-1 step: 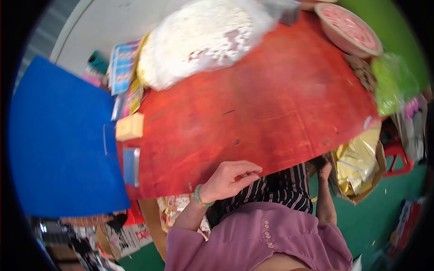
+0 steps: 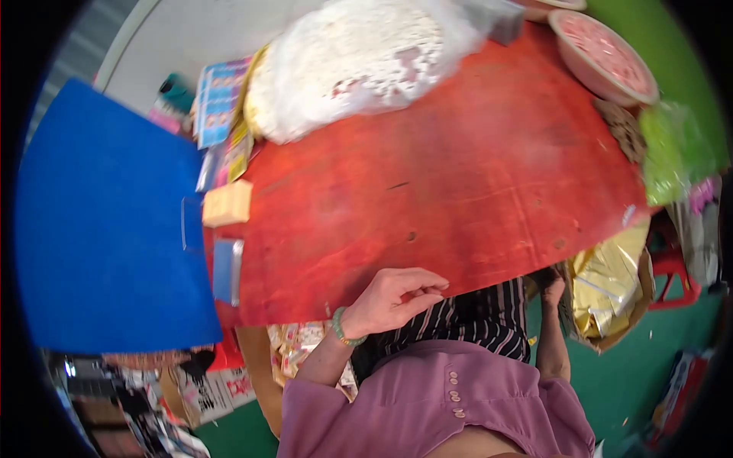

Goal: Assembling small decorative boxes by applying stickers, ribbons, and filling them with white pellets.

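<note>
Nil visibly finished; far white pile prob. waiting. L hand half-open, nothing seen held; R hand fingers: can't tell.

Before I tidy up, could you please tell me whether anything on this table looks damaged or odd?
The red tabletop has a thin dark streak and a small dark spot near its middle, interrupting its red surface; whether damage or dirt, I cannot tell.
</note>
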`<state>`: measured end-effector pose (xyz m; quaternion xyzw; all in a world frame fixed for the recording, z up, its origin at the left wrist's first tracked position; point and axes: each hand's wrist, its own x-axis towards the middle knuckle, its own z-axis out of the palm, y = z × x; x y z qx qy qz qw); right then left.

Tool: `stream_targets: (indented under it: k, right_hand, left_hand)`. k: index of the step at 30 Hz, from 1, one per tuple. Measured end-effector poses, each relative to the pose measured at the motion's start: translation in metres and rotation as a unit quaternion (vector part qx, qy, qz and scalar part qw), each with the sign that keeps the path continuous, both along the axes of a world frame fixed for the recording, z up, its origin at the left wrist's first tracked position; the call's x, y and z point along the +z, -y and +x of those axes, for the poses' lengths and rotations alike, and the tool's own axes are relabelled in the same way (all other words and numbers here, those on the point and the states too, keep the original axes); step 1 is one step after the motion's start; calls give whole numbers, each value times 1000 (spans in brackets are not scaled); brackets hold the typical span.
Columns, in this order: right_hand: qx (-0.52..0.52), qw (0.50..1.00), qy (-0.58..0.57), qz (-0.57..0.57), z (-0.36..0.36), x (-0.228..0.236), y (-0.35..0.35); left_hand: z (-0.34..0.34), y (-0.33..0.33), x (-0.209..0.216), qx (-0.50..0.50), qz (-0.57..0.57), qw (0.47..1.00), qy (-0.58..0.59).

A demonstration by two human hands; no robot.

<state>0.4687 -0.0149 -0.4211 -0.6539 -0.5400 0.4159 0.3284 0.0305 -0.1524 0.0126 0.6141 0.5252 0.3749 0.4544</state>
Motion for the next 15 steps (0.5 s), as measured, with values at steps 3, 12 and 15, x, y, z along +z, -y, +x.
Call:
stream_targets:
  k: [3, 12, 15]
  right_hand:
    - [-36, 951, -308, 9, -15, -13, -25]
    - [113, 981, 84, 131, 4, -47, -53]
    - [94, 972, 200, 85, -14, 3, -24]
  left_hand:
    - [-2, 12, 14, 28, 40, 998, 32]
    - [27, 17, 138, -55, 431, 901, 1]
    - [39, 16, 153, -5, 481, 876, -32]
